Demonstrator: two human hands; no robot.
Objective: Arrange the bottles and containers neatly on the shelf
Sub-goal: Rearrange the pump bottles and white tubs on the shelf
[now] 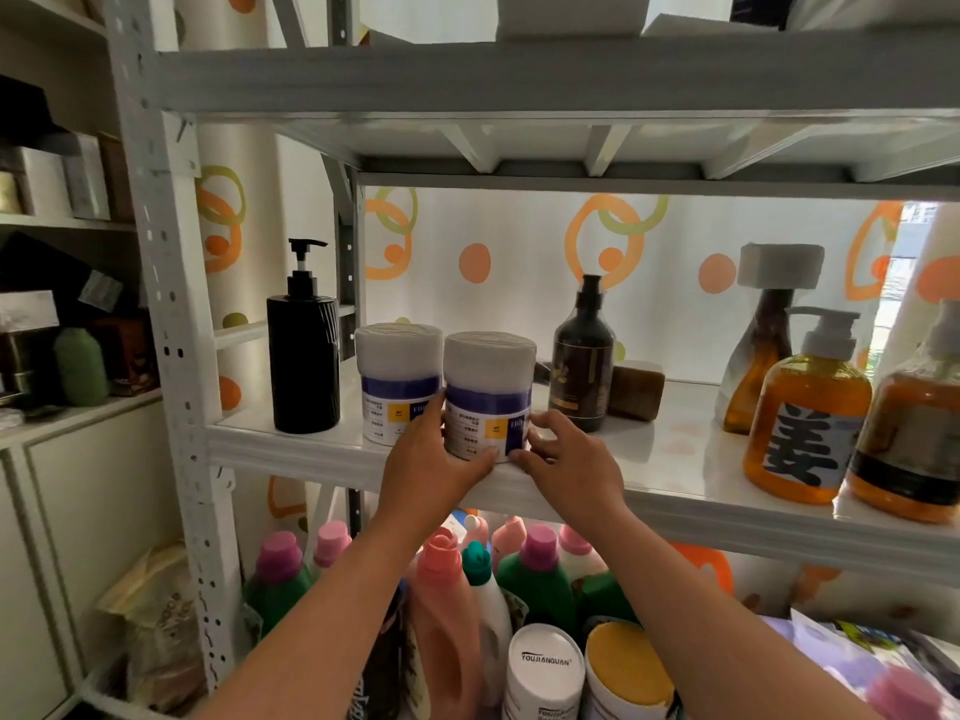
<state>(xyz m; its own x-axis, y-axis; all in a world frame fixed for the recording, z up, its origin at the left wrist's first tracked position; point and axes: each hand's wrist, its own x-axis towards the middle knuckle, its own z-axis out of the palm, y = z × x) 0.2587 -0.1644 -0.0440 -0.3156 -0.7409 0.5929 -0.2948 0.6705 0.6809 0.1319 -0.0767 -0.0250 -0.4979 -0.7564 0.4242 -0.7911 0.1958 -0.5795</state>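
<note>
Head view: left hand (435, 462), right hand (571, 459) clasp white tub (488, 379) beside twin tub (397, 366); contents hidden.

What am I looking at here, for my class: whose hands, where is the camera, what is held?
No machine: a person wears one camera on the head, looking forward and down. Their left hand and right hand grip a white jar from both sides on the shelf. A matching jar and a black pump bottle stand to its left; a brown bottle and orange pump bottles to its right.
</note>
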